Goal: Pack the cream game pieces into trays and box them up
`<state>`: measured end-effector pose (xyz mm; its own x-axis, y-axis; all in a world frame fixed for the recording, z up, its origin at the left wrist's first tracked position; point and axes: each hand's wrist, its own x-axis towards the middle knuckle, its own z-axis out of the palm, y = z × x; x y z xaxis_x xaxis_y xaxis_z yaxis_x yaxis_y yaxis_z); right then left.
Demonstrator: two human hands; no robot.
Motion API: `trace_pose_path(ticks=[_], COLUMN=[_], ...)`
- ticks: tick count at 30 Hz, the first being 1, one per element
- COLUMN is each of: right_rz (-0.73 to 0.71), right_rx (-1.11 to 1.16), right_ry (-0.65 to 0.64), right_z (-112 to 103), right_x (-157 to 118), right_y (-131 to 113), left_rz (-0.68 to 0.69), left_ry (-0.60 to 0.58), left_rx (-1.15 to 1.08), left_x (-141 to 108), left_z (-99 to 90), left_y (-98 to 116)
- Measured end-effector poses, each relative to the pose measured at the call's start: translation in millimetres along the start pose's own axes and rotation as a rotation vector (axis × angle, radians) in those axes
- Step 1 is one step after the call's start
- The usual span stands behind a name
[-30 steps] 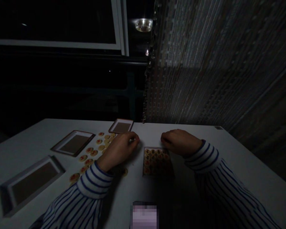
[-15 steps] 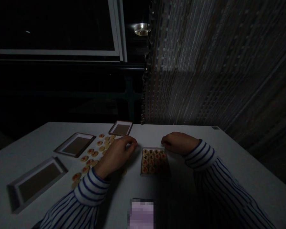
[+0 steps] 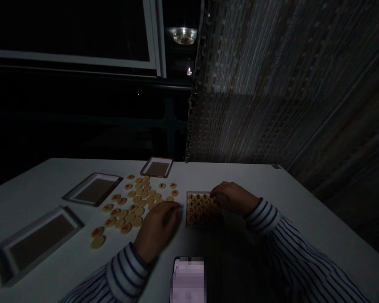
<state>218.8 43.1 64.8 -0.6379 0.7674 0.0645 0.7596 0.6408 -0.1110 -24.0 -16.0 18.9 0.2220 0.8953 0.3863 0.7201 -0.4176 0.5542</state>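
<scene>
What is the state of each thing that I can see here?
Left hand: fingers curled, grip unclear.
Right hand: fingers curled, at box's right side.
Box: open, pieces in rows.
Loose pieces: scattered, some marked side up.
Three trays: open side up.
Lamp: lit.
Curtain: hanging down.
Phone: lit, image blurred.

Table layout, placed around the filled box (image 3: 187, 210).
On the table (image 3: 303, 235), rows of discs (image 3: 198, 210) are held in the filled box; loose discs (image 3: 130, 217) are scattered to its left. Behind and left of it, the far tray (image 3: 158, 168) is set; farther left, beyond the loose discs, the middle tray (image 3: 94, 190) and near tray (image 3: 40, 244) are placed. The phone (image 3: 188, 281) is positioned before it, the curtain (image 3: 255, 92) hung behind.
</scene>
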Motion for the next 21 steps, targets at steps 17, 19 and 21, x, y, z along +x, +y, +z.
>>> trace_pose_path(ticks=[17, 19, 21], right_rz=[0.002, 0.006, 0.012], right_rx=[-0.065, -0.071, -0.078], right_ry=[-0.112, -0.112, -0.120], right_z=[2.5, 3.1, 3.1], right_x=[-2.0, -1.2, -0.8], right_y=[3.8, 3.3, 2.5], left_rz=[0.049, 0.042, 0.032], left_ry=[-0.050, -0.060, -0.065], left_rx=[0.032, 0.028, 0.025], left_x=[-6.2, -6.4, -6.5], left_z=[10.8, 10.7, 10.6], left_y=[-2.0, -2.1, -2.5])
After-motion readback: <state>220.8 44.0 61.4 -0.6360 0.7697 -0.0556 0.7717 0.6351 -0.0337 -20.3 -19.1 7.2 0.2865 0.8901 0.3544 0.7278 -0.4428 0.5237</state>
